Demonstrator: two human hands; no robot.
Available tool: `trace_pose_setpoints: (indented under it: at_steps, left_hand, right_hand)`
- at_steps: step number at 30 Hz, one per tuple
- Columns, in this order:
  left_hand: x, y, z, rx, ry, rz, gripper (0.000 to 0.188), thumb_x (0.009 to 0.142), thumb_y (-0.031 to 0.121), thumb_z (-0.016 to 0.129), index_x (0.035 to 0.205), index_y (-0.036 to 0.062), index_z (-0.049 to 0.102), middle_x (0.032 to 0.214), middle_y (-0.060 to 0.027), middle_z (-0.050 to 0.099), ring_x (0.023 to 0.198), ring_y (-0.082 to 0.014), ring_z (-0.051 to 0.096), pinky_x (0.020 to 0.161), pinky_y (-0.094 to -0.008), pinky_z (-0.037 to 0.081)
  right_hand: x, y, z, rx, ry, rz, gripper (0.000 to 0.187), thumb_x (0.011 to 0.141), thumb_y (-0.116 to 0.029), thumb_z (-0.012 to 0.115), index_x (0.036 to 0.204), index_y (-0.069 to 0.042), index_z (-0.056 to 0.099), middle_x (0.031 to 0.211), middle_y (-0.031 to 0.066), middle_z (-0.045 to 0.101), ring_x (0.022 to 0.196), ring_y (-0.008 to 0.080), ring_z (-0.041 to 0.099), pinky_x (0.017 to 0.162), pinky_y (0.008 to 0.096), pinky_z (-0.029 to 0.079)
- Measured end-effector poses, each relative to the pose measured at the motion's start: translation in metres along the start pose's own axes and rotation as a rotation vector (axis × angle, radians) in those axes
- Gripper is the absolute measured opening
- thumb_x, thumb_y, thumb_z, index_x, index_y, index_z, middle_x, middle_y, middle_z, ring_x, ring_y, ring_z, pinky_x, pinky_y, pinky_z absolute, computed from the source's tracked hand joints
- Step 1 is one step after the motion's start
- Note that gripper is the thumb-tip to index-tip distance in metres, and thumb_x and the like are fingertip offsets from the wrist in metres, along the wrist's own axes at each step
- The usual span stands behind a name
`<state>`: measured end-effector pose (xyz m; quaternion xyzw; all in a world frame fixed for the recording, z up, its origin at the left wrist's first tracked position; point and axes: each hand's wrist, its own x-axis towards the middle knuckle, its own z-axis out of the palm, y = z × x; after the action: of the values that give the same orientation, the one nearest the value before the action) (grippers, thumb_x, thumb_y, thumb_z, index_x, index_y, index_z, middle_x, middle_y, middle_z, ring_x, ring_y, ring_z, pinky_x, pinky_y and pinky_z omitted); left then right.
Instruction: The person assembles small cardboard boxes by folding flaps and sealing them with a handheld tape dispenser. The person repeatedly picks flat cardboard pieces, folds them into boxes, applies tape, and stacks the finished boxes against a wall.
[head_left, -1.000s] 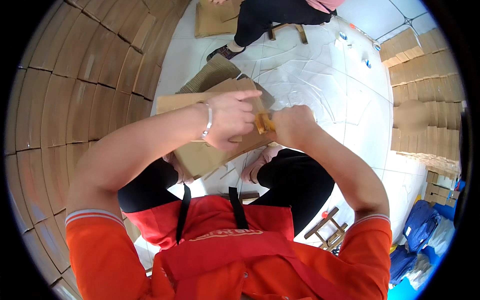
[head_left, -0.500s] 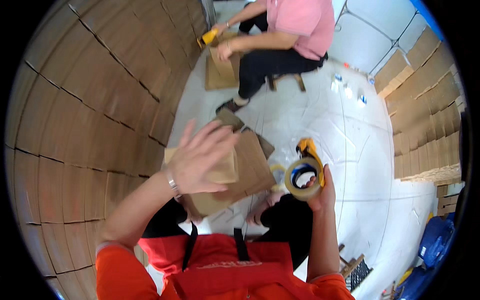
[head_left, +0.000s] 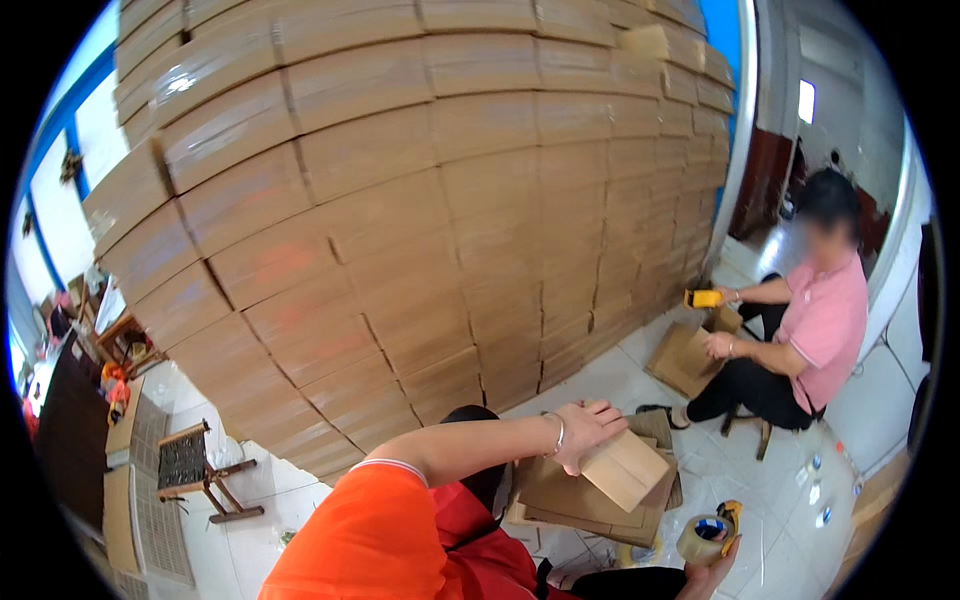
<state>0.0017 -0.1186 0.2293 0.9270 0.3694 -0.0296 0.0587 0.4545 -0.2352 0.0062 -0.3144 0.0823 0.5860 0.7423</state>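
My left hand (head_left: 590, 436) grips the upper left end of a small brown cardboard box (head_left: 630, 472), with its fingers bent over the edge. Part of the hold is hidden behind the box. Under it lie larger flat pieces of brown cardboard (head_left: 545, 500), near my knees. At the lower right my right hand (head_left: 712, 576) is closed round a tape dispenser (head_left: 702, 541) with a yellow-orange head and a wide roll of clear tape. The dispenser is held up beside the cardboard, apart from the box.
A tall wall of stacked cartons (head_left: 400, 200) rises just ahead. At the right a co-worker in a pink shirt (head_left: 832, 310) sits low, holding a yellow tape dispenser (head_left: 703, 298) over cardboard (head_left: 682, 362). A wooden stool (head_left: 205, 470) stands at the left. Tape rolls (head_left: 815, 463) lie on the floor.
My view has swung to the left, toward the carton wall. My left hand, spread and blurred over the cardboard before, has closed on the small box. The right hand still holds the tape dispenser.
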Motion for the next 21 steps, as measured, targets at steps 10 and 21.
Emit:
trace_pose_setpoints:
  at_steps: [10,21]
  left_hand:
    - [-0.284,0.060,-0.282,1.339,1.451,-0.479,0.087,0.055,0.021,0.077,0.136,0.0062,0.047,0.132,-0.0191,0.048,0.129,-0.0385,0.040,0.109,-0.0521,0.031]
    - [-0.585,-0.022,-0.394,1.213,1.180,-1.440,0.107,0.060,0.019,0.088,0.149,0.0262,0.029,0.156,-0.0058,0.028,0.148,-0.0363,0.013,0.115,-0.0614,0.027]
  right_hand:
    - [-0.022,0.007,0.063,-0.653,-0.095,-0.298,0.033,0.091,-0.028,0.058,0.111,-0.001,0.061,0.106,0.0157,0.060,0.093,0.0305,0.059,0.084,0.0471,0.052]
    - [0.043,-0.018,0.023,-0.603,-0.171,-0.313,0.036,0.090,-0.021,0.051,0.115,0.003,0.058,0.108,0.0188,0.061,0.093,0.0320,0.060,0.083,0.0449,0.053]
